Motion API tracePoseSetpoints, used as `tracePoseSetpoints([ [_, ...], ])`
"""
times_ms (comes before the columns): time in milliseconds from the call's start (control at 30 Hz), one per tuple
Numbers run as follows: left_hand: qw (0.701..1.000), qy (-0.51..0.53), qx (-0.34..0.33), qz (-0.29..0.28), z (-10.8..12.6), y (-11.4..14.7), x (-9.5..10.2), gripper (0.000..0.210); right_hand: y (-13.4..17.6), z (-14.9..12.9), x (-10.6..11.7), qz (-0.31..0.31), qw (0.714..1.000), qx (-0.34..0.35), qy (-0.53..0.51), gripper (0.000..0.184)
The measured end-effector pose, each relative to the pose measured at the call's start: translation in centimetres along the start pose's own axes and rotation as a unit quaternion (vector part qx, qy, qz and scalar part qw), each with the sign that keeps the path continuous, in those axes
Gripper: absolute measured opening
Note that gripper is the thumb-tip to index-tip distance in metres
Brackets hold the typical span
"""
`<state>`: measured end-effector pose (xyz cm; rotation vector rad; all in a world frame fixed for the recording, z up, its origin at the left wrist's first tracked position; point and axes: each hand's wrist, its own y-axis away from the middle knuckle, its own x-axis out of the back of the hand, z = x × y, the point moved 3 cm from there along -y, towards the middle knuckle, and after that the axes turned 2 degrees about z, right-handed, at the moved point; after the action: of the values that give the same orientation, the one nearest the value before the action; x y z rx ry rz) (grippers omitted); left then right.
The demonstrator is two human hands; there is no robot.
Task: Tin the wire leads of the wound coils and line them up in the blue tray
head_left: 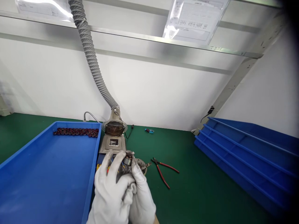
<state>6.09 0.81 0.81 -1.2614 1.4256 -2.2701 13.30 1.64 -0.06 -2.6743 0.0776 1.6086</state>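
Note:
Both my hands wear white gloves and meet low in the middle of the view. My left hand [109, 189] and my right hand [141, 194] together grip a small round wound coil part [127, 160] with a metal core, held just in front of the solder pot [113, 143]. A small metal dish [141, 163] shows behind my right fingers.
A large blue tray [46, 174] at left holds a row of several dark red coils [76, 132] along its far edge. A grey fume hose [93, 65] drops to the pot. Red-handled pliers [163, 171] lie on the green mat. Stacked blue trays [245, 155] stand at right.

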Motion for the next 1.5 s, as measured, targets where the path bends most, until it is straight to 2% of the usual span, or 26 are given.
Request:
tracePoseSetpoints([
  [133,0.999,0.029,-0.025,0.019,-0.8,-0.1,0.4,0.016,-0.3,-0.7,-0.2,-0.017,0.998,-0.042,-0.036,0.018],
  [233,0.998,0.063,-0.003,0.019,-1.2,-0.4,0.8,0.016,-0.5,-1.4,-0.4,-0.042,0.997,-0.021,-0.068,0.018],
  [400,0.986,0.151,0.07,-0.006,-1.1,-0.4,0.6,0.017,-0.5,-2.0,-0.6,-0.042,0.995,-0.006,-0.087,0.019],
  [533,0.938,0.299,0.172,-0.028,-1.7,0.4,-0.1,0.019,-1.2,-4.0,0.2,-0.025,0.996,0.019,-0.088,0.017],
  [600,0.923,0.315,0.218,-0.038,-2.0,0.7,-0.2,0.02,-1.5,-5.8,1.0,0.01,0.995,0.05,-0.089,0.017],
  [667,0.939,0.267,0.213,-0.031,-1.7,0.5,0.0,0.02,-1.6,-7.9,2.0,0.053,0.99,0.096,-0.085,0.018],
  [733,0.969,0.182,0.163,-0.037,-0.8,-0.4,-0.2,0.019,-1.4,-9.8,2.8,0.084,0.983,0.142,-0.079,0.018],
  [800,0.988,0.084,0.092,-0.095,0.6,-1.9,-1.6,0.022,-0.9,-11.3,3.3,0.101,0.976,0.181,-0.075,0.016],
  [867,0.981,0.001,0.014,-0.193,2.0,-3.5,-4.5,0.026,-0.5,-12.1,3.4,0.099,0.971,0.204,-0.071,0.016],
  [900,0.975,-0.005,-0.01,-0.222,2.6,-4.3,-6.1,0.025,-0.3,-12.3,3.4,0.093,0.971,0.209,-0.069,0.017],
  [1033,0.952,-0.027,-0.017,-0.305,2.8,-6.7,-12.7,0.008,0.1,-12.5,3.4,0.08,0.975,0.202,-0.056,0.024],
  [1100,0.943,-0.032,-0.012,-0.332,2.3,-7.1,-14.5,0.01,0.2,-12.5,3.5,0.082,0.976,0.196,-0.048,0.026],
  [1133,0.941,-0.03,-0.008,-0.337,2.0,-7.3,-14.8,0.011,0.1,-12.5,3.5,0.082,0.976,0.196,-0.044,0.027],
  [1200,0.943,-0.017,0.006,-0.332,1.4,-7.5,-14.2,0.013,0.0,-12.6,3.7,0.077,0.976,0.198,-0.038,0.026],
  [1267,0.95,0.005,0.03,-0.311,0.9,-7.5,-12.4,0.016,-0.3,-12.4,3.7,0.067,0.977,0.198,-0.036,0.025],
  [1333,0.958,0.032,0.067,-0.276,0.5,-7.2,-9.8,0.021,-0.6,-11.9,3.5,0.052,0.98,0.189,-0.032,0.024],
  [1433,0.96,0.09,0.158,-0.211,-0.2,-5.9,-5.5,0.034,-1.1,-10.4,2.7,0.025,0.988,0.149,-0.023,0.024],
  [1500,0.955,0.135,0.204,-0.165,-0.5,-4.6,-3.1,0.025,-1.3,-8.7,1.8,0.0,0.995,0.096,-0.02,0.024],
])
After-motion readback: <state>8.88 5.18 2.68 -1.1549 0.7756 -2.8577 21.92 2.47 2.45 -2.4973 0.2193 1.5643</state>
